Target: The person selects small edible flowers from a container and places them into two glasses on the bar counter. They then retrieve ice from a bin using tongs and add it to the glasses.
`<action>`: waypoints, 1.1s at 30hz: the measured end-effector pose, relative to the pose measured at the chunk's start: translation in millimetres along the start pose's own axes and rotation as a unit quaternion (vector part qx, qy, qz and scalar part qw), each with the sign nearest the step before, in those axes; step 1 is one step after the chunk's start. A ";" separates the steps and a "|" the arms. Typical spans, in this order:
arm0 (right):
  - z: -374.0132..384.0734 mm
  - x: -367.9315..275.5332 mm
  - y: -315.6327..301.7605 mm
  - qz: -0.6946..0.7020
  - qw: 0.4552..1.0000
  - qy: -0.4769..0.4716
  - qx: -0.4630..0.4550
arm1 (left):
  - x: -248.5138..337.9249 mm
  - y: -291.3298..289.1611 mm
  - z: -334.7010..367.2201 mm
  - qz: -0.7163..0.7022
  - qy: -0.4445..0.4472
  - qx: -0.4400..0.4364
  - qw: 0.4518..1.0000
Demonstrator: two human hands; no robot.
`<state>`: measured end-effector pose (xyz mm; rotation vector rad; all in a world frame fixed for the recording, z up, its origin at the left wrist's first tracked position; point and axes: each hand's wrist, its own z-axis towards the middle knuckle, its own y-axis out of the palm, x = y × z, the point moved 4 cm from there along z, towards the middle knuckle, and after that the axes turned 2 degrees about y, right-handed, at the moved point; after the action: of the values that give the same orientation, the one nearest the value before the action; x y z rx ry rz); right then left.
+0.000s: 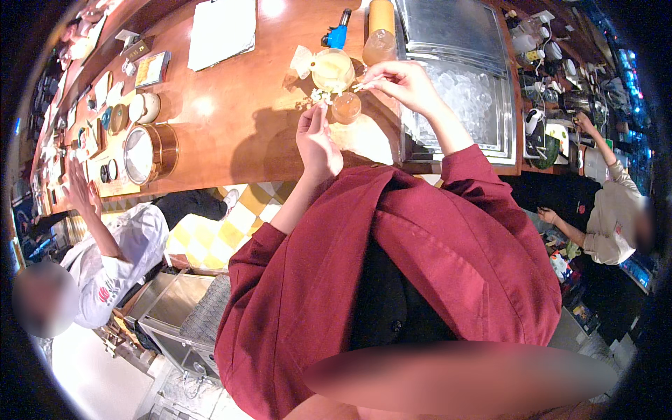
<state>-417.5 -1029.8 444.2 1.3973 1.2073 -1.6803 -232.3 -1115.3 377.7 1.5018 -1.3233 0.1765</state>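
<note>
Over the wooden counter, my left hand (320,148) pinches a sprig of small white flowers (320,96) between thumb and fingertips. My right hand (400,82) comes in from the other side, its thumb and forefinger closed on a small pale yellow piece (358,87) too small to name. Between and just beyond my fingertips stands a glass of amber drink (346,109). Behind it is a wider round glass vessel (333,68) with pale yellow contents. A pale bow-shaped piece (302,61) sits at that vessel's left side.
A blue kitchen torch (336,36) and a bottle (380,49) stand farther back. To the right is a steel ice bin (511,133). White papers (222,33), a white pot (144,108) and a wooden bucket (168,148) lie left. Two people work at either side.
</note>
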 end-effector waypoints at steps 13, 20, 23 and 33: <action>34.6 1.5 10.3 0.063 0.983 0.050 -0.162 | 4.0 16.2 -16.0 0.025 0.029 0.062 0.997; 43.1 10.3 17.2 0.091 0.977 0.012 -0.192 | 4.2 13.0 -17.4 0.036 0.039 0.046 0.998; 44.6 11.8 20.2 0.068 0.978 0.004 -0.198 | 5.7 14.9 -18.2 0.032 0.047 0.042 0.997; 41.1 -22.9 20.7 -0.122 0.972 -0.098 -0.176 | 11.1 13.9 -23.0 0.037 0.057 0.032 0.997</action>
<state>-409.6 -1077.3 461.9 0.8779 1.5197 -1.6178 -227.5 -1102.0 403.1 1.4736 -1.2934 0.3498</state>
